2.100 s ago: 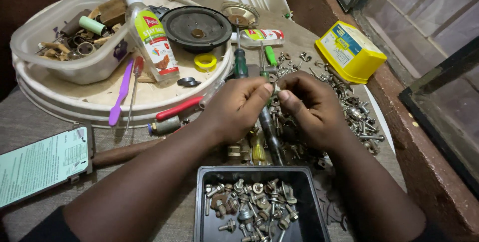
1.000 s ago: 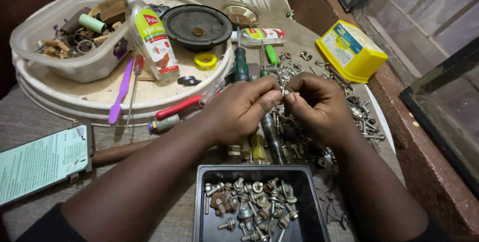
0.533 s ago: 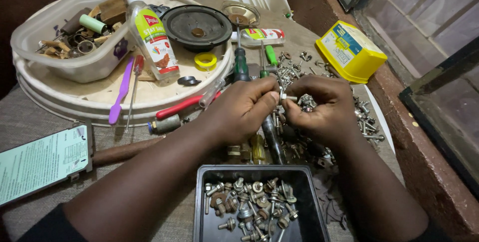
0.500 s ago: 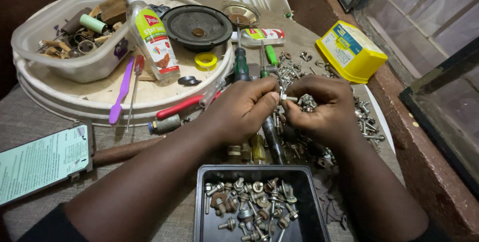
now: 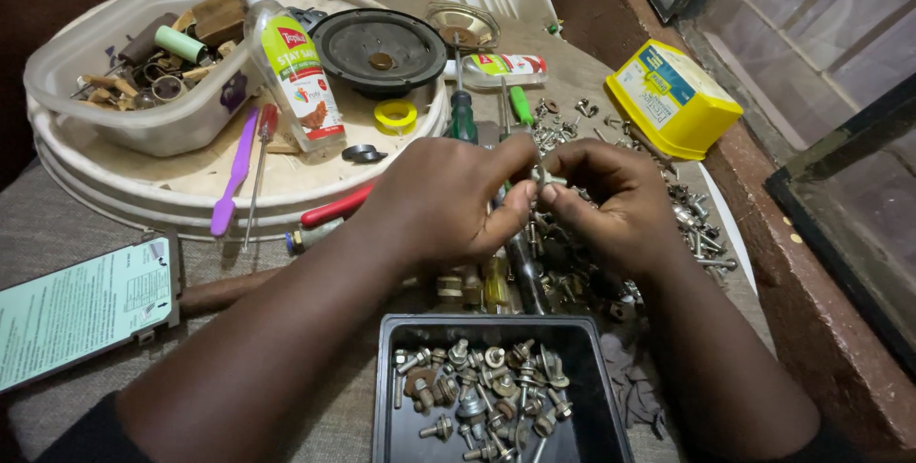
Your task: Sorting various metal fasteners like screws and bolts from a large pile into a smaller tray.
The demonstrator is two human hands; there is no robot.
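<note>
My left hand (image 5: 448, 200) and my right hand (image 5: 611, 200) meet above a heap of loose screws and nuts (image 5: 611, 263). Between their fingertips they pinch one small metal bolt (image 5: 542, 177), held upright. Both hands curl around it, so its lower end is hidden. Just below the hands sits a black rectangular tray (image 5: 501, 396) holding several bolts with nuts and washers. Screwdrivers (image 5: 465, 119) lie under and behind my hands.
A round white lid (image 5: 239, 167) at the left carries a clear tub of odds and ends (image 5: 124, 76), a small bottle (image 5: 291, 72), a black speaker (image 5: 380, 48), yellow tape and a purple tool. A yellow box (image 5: 668, 100) lies at the right, a printed sheet (image 5: 81, 310) at the left.
My hands have stayed together over the screw pile, with the fingers shifting slightly around the small bolt. Nothing else has moved.
</note>
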